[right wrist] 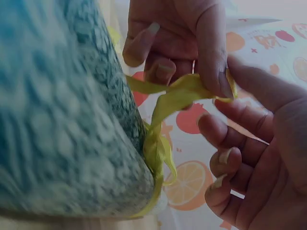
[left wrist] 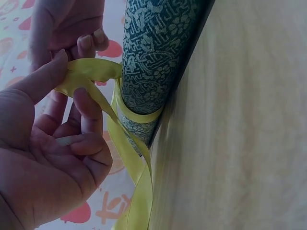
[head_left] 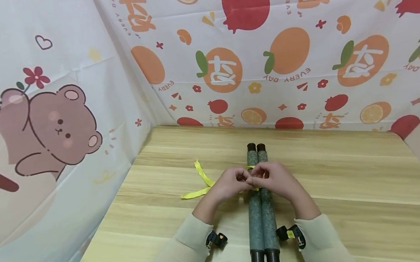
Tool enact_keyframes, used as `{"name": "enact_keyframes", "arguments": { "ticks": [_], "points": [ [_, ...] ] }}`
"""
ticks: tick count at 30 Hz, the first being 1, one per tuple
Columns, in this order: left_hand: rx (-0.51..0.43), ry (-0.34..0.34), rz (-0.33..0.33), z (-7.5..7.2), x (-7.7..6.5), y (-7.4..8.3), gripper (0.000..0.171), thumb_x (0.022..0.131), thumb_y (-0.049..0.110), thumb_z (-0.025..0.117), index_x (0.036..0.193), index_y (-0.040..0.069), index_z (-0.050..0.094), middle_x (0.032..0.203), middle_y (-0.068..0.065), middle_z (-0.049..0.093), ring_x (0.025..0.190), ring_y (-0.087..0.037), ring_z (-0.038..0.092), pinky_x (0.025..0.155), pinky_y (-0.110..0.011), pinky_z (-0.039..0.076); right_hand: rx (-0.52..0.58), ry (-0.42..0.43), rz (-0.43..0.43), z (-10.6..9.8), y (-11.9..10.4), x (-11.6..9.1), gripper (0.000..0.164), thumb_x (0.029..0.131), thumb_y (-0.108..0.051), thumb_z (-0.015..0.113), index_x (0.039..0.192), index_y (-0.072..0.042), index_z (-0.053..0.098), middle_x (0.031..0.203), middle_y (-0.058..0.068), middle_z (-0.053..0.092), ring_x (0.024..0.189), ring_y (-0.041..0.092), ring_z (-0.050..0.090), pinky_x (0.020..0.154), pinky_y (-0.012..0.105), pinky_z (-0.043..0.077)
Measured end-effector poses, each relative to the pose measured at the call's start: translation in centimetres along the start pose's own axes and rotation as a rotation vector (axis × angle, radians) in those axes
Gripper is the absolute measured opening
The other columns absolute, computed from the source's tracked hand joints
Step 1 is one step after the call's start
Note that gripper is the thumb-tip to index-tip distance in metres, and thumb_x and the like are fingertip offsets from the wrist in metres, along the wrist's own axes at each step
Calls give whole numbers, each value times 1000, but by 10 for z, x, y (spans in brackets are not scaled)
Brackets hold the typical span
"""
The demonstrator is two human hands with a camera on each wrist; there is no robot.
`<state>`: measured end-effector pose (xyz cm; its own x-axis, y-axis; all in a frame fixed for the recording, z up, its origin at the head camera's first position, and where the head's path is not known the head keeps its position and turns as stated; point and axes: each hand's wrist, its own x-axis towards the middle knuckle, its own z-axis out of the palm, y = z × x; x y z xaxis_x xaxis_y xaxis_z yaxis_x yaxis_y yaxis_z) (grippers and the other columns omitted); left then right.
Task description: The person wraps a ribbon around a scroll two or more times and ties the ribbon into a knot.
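A scroll rolled from both ends (head_left: 257,225), in green patterned cloth with dark end knobs, lies lengthwise on the table. A yellow ribbon (head_left: 202,174) circles its far part, and loose tails stretch out to the left. Above the scroll, my left hand (head_left: 231,182) and right hand (head_left: 274,178) meet at the fingertips. In the left wrist view, my left thumb and finger pinch a folded loop of the ribbon (left wrist: 93,69). Seen from the right wrist, the right thumb and forefinger pinch the same ribbon (right wrist: 180,98) right beside the left thumb.
The scroll rests on a light wood-grain table (head_left: 358,200). A fruit-printed cloth (head_left: 256,56) hangs behind the table's far edge, and a bear-printed cloth (head_left: 112,94) hangs on the left. Small black wrist cameras (head_left: 216,239) sit at both sleeve cuffs, close beside the scroll.
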<state>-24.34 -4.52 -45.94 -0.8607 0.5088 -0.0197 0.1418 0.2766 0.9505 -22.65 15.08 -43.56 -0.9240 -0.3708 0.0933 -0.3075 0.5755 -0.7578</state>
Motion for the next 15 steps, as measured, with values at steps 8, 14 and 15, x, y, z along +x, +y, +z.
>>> {"name": "enact_keyframes", "arguments": {
  "ticks": [8, 14, 15],
  "points": [
    [22, 36, -32, 2, -4, 5, 13, 85, 21, 78, 86, 12, 69, 82, 1, 69, 73, -10, 59, 65, -26, 48, -4, 52, 8, -2, -4, -8, 13, 89, -35, 73, 85, -23, 71, 79, -6, 65, 68, 17, 54, 59, 31, 47],
    [56, 13, -11, -8, -7, 11, 20, 83, 19, 80, 96, 9, 68, 93, -5, 69, 80, -15, 62, 69, -28, 51, 2, 47, 0, -3, -8, -8, 11, 90, -31, 72, 87, -21, 71, 80, -5, 65, 70, 15, 55, 61, 31, 48],
    [76, 9, -3, -12, -7, 12, 23, 83, 18, 80, 101, 7, 68, 97, -6, 69, 82, -16, 63, 70, -28, 52, 4, 47, 6, -3, -9, -8, 10, 90, -30, 72, 86, -20, 71, 80, -5, 65, 70, 15, 55, 61, 31, 48]
  ]
}}
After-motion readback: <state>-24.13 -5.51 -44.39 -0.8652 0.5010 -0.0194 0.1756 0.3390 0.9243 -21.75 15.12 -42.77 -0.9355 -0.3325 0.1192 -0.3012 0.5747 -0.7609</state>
